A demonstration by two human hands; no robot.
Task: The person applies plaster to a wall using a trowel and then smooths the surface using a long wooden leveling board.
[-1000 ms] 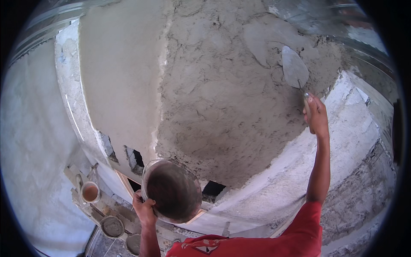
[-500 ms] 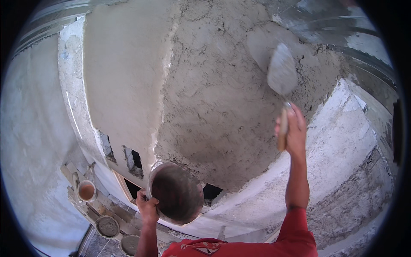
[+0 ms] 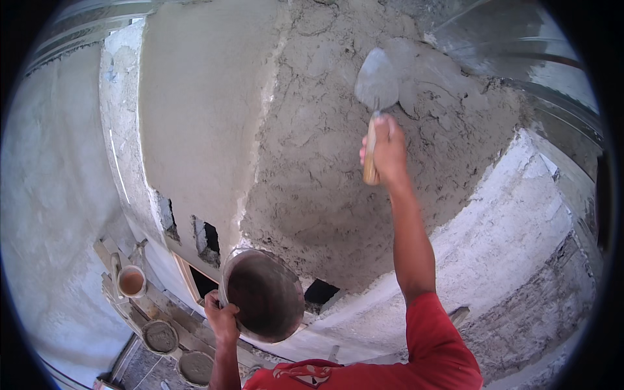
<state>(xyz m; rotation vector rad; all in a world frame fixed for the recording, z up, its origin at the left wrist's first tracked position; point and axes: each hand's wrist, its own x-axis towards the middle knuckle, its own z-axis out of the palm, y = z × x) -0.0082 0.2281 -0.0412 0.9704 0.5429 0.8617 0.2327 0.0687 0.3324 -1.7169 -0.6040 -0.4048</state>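
Grey plastered wall fills most of my feed, rough right of a pale ridge. Below, a bucket is gripped at its rim by the left hand; higher, the right hand clasps a trowel over it. I judge this as spreading; next calls for a flat stroke.

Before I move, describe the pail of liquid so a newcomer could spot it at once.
From the big round pan in the left hand, go left to the planks. The pail sits near their upper end in the picture, above two tubs. Unlike the tubs, which hold grey paste, it holds orange-brown liquid.
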